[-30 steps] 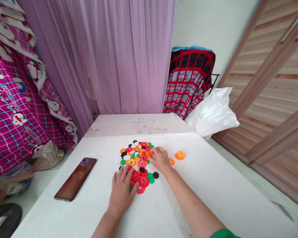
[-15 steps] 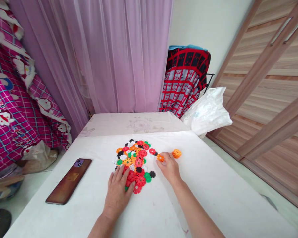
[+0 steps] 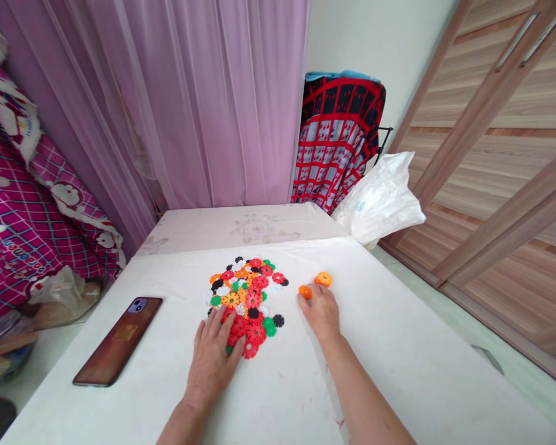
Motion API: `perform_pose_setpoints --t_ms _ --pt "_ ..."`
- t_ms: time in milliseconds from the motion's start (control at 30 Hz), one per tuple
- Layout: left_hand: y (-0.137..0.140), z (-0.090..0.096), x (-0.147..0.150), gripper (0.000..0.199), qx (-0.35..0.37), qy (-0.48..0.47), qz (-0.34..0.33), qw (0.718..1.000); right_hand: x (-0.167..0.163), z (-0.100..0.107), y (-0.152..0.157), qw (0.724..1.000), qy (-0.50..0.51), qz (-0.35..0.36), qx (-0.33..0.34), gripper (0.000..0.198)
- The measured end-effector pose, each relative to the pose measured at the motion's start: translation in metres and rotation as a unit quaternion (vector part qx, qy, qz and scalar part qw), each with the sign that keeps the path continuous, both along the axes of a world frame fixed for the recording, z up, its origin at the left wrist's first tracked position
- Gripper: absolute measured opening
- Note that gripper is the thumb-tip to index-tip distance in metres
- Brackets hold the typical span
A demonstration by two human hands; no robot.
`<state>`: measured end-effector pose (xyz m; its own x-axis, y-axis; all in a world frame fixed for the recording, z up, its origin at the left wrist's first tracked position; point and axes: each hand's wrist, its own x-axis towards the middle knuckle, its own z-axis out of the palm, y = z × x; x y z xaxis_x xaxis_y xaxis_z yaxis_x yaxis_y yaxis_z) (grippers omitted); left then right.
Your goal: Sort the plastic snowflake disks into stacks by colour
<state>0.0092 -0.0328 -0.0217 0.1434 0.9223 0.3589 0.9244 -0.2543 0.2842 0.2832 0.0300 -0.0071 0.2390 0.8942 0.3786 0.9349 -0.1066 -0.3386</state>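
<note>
Fingers (image 3: 217,316) of my left hand (image 3: 207,363) lie loosely spread over red flower-shaped pieces (image 3: 250,332), while my right hand (image 3: 323,312) pinches at least one orange piece (image 3: 305,292) just right of center, seen on my remote head feed. A lilac curtain (image 3: 213,105) fills the upper left and upper center; wooden cabinet doors (image 3: 495,161) slant down the right side. Across the lower frame spreads a white-covered table (image 3: 398,371). Red-and-black cloth (image 3: 338,148) hangs upper right of center, above a white plastic bag (image 3: 382,198). Left of center on the table, a mixed heap (image 3: 252,298) shows red, orange, green, black and white pieces. A brown phone (image 3: 115,346) rests at lower left, lens side up. Right of center, a small orange stack (image 3: 323,279) sits directly beyond my right hand; whether the fingertips touch it, I cannot tell.
</note>
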Motion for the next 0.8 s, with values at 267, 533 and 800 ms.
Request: perform_pose_setpoints --t_ms 267,533,800 --pt "-0.001 0.003 0.001 0.050 -0.002 0.003 -0.005 1.000 0.003 -0.005 0.001 1.000 0.000 0.001 0.004 0.016" --pt "-0.002 0.004 0.003 0.050 -0.010 -0.004 -0.001 1.000 -0.031 0.011 -0.005 0.987 0.000 0.136 0.090 0.024" --pt "-0.001 0.004 0.004 0.048 -0.007 -0.003 0.003 1.000 -0.097 0.024 0.006 0.920 -0.013 0.389 0.035 0.023"
